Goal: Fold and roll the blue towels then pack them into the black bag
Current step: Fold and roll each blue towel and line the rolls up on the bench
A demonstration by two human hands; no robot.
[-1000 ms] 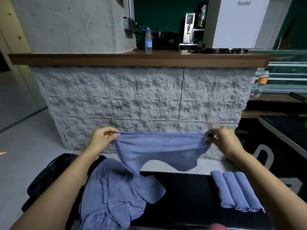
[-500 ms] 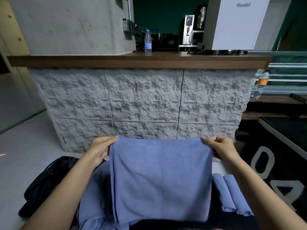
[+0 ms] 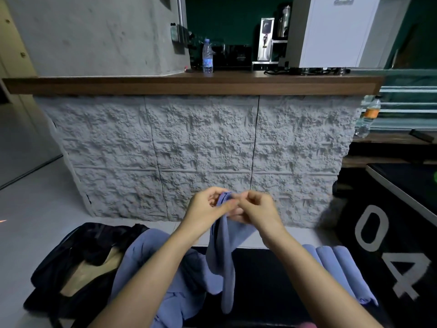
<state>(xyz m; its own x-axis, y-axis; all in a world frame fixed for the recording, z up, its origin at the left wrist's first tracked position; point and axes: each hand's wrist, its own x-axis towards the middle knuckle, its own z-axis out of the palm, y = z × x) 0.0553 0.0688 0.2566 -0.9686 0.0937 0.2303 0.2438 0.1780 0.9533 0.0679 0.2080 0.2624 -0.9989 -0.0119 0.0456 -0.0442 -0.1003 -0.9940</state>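
Pinching its top corners together, left hand (image 3: 206, 210) and right hand (image 3: 259, 209) hang the towel (image 3: 224, 261); seemingly soft, limp, light; grip corners.

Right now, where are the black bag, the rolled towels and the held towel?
black bag (image 3: 94, 242): head view, on its dark upper flap.
rolled towels (image 3: 335, 268): head view, on the middle roll of the three.
held towel (image 3: 222, 256): head view, on its hanging folded part.
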